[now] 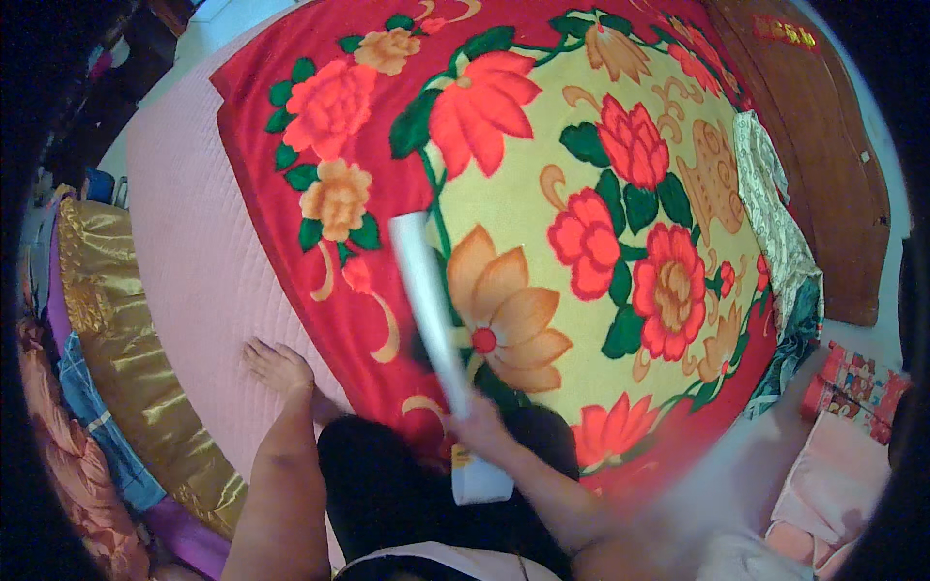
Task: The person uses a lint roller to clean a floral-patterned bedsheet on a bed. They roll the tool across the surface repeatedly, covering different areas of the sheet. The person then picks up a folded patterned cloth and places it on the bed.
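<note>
My left hand [280, 369] lies spread on the pink quilted cover [189, 240], holding nothing. In my right hand [476, 428] is a long, narrow white object [429, 305], blurred by motion, so its exact kind cannot be told. Its far part rises over the blanket, and its wider white near end, with a yellow patch, shows below the fist. Beneath it spreads a red and pale-yellow blanket [392, 138] with large printed flowers. Whether the white object touches the blanket is unclear. My black-clad knees are at the blanket's near edge.
A brown wooden board [835, 189] lies along the right, with a patterned cloth [770, 210] at the blanket's edge beside it. Folded pink cloth [828, 479] is at lower right. Gold ruffled satin fabric [131, 283] and a crumpled salmon fabric [80, 465] line the left.
</note>
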`<action>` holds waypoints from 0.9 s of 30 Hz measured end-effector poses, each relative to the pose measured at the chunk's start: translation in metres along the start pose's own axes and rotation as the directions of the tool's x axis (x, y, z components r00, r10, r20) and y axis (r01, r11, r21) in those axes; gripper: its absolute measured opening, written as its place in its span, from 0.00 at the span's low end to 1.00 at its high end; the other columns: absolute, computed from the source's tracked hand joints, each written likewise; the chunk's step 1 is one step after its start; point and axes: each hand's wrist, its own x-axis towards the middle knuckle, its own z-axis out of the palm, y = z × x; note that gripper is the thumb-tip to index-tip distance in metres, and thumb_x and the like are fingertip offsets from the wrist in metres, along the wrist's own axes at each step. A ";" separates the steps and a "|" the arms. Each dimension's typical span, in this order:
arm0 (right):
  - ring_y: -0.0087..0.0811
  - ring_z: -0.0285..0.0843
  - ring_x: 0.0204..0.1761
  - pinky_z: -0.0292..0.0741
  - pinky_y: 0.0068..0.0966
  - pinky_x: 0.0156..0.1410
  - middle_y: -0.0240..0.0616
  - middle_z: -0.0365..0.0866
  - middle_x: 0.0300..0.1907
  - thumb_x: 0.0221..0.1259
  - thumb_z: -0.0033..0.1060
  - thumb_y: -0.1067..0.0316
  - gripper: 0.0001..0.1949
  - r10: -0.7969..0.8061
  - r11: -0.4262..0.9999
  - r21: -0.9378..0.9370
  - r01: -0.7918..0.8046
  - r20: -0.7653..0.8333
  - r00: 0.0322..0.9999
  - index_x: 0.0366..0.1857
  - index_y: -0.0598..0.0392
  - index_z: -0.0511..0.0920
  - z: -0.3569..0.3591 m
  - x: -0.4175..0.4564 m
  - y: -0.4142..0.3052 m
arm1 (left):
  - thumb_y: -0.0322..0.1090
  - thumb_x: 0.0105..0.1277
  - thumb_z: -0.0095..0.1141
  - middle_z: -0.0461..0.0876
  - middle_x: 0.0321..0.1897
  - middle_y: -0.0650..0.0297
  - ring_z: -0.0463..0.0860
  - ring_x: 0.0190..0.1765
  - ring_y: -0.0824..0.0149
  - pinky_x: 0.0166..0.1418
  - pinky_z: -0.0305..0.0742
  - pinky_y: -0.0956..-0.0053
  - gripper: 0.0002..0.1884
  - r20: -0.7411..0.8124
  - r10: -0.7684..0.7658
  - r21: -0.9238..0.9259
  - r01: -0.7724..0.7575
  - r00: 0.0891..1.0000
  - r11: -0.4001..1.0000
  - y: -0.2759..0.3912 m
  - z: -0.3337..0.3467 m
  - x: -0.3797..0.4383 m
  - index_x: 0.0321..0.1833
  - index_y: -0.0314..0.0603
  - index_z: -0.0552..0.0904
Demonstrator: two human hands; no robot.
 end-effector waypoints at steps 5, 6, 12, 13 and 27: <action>0.27 0.76 0.29 0.74 0.28 0.33 0.36 0.76 0.30 0.49 0.65 0.68 0.18 -0.019 0.995 -0.102 -0.001 -0.192 0.981 0.45 0.57 0.72 -0.015 -0.007 0.035 | 0.42 0.67 0.40 0.53 0.69 0.45 0.49 0.72 0.48 0.73 0.44 0.53 0.29 0.200 0.041 -0.121 -0.016 0.979 0.992 -0.022 -0.007 0.010 0.68 0.32 0.58; 0.24 0.73 0.23 0.72 0.24 0.26 0.31 0.74 0.26 0.49 0.63 0.69 0.10 0.178 0.984 0.075 -0.163 -0.316 0.932 0.34 0.55 0.74 -0.042 -0.001 0.041 | 0.39 0.64 0.45 0.62 0.64 0.44 0.58 0.68 0.47 0.69 0.53 0.54 0.26 0.028 0.101 -0.135 -0.096 0.995 0.986 -0.032 -0.005 0.011 0.62 0.31 0.65; 0.24 0.66 0.13 0.62 0.24 0.15 0.31 0.69 0.14 0.50 0.52 0.76 0.06 0.381 0.814 0.574 0.089 -0.644 0.663 0.20 0.56 0.68 -0.150 0.029 0.082 | 0.33 0.60 0.51 0.76 0.42 0.47 0.75 0.47 0.51 0.53 0.69 0.62 0.12 0.176 0.123 -0.658 0.024 0.977 0.753 0.016 -0.044 -0.035 0.44 0.33 0.77; 0.25 0.66 0.13 0.65 0.26 0.16 0.30 0.68 0.14 0.51 0.52 0.75 0.05 0.300 0.858 0.508 0.075 -0.614 0.731 0.20 0.56 0.70 -0.117 0.029 0.077 | 0.35 0.63 0.50 0.76 0.43 0.47 0.75 0.48 0.51 0.55 0.68 0.63 0.14 0.346 0.127 -0.720 0.176 0.929 0.671 0.023 -0.041 -0.045 0.46 0.31 0.75; 0.22 0.63 0.13 0.64 0.21 0.16 0.28 0.65 0.15 0.60 0.49 0.70 0.05 0.509 0.740 0.664 -0.110 -0.446 0.736 0.26 0.53 0.69 -0.104 -0.074 0.057 | 0.35 0.55 0.63 0.83 0.39 0.47 0.83 0.42 0.54 0.49 0.75 0.66 0.18 0.475 0.269 -0.720 0.195 0.838 0.666 0.024 -0.022 -0.027 0.44 0.27 0.78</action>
